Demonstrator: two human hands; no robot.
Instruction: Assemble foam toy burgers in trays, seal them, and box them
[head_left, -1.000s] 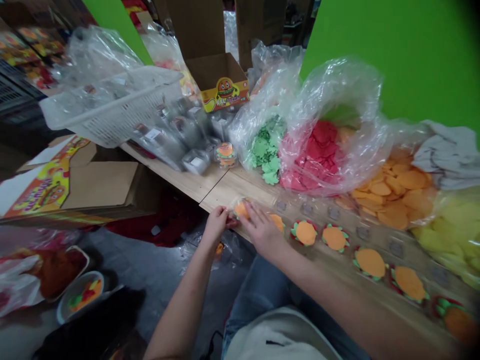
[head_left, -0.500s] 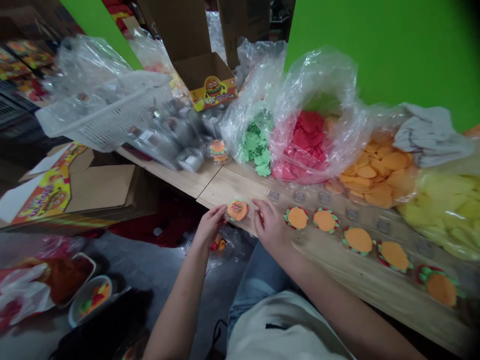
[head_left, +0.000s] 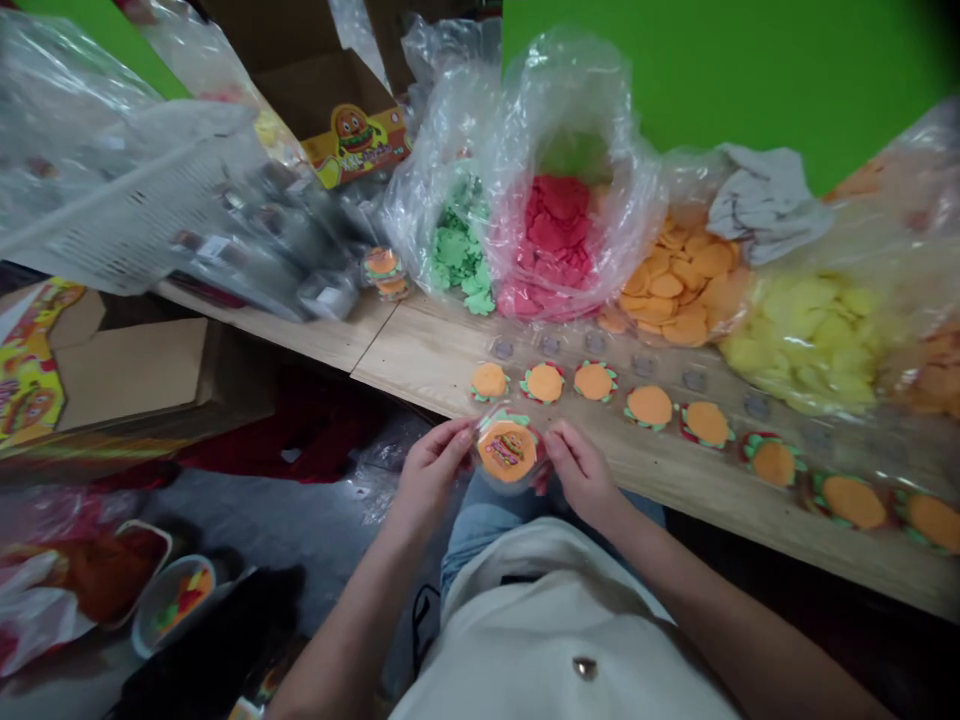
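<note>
While both hands work close together over the lap, a round, clear, shallow plastic case (head_left: 508,480) sits between them, just off the near edge of a pale wood-grain table (head_left: 420,350). Inside it lies a flat, orange, foam-like disc (head_left: 508,450) printed with a cartoon burger, with a green frill showing at the far rim. The left hand (head_left: 429,470) pinches the case's left edge between thumb and fingers; the right hand (head_left: 583,475) has its thumb and curled fingers at the opposite edge, apparently gripping it too, though the fingertips behind the plastic are partly hidden. The case is likely very light, with a smooth, rather slippery shell that is stiff yet thin enough to flex or crack if squeezed hard. The disc looks soft and bendable. The rim, taken on two opposite sides, seems the surest place to hold, keeping fingers off the broad face. Just beyond, on the table, runs a row of orange-topped round stacks with green and red edges (head_left: 544,382), and behind it a line of small clear plastic pieces with dark centres (head_left: 550,345). Farther back stand clear bags of green frilly pieces (head_left: 461,250), red and pink pieces (head_left: 559,240), and yellow pieces (head_left: 806,330), with a heap of orange discs (head_left: 675,290) between the last two
</note>
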